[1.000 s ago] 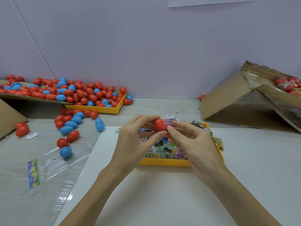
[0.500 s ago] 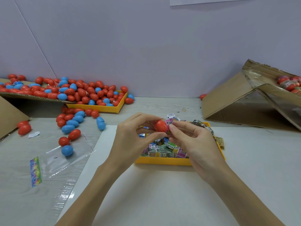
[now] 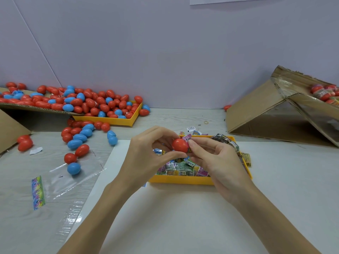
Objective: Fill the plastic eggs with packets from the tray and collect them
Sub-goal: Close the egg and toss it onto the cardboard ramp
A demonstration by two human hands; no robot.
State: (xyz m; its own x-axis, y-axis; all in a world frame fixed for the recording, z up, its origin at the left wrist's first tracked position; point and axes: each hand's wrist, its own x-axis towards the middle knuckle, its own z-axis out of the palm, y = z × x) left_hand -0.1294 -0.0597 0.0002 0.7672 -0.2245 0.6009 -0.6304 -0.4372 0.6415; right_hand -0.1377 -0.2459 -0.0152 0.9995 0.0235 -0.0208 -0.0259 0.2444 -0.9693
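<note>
Little can be read here. In the near yellow tray [image 3: 183, 180], two small white packets [image 3: 173, 165] lying side by side among the green ones each show what looks like a "6" or "9", one with a plus sign beside it. The other packets carry coloured print too small to make out. A white slip [image 3: 190, 128] on the table just beyond the tray bears dark marks like a barcode, unreadable. The rainbow strip [image 3: 38, 192] on the clear bag at near left shows blurred print only.

Red egg [image 3: 179, 145], pink barcoded packet [image 3: 187, 138], yellow tray [image 3: 183, 180], red and blue eggs [image 3: 102, 105], rainbow-striped bag [image 3: 38, 192].
</note>
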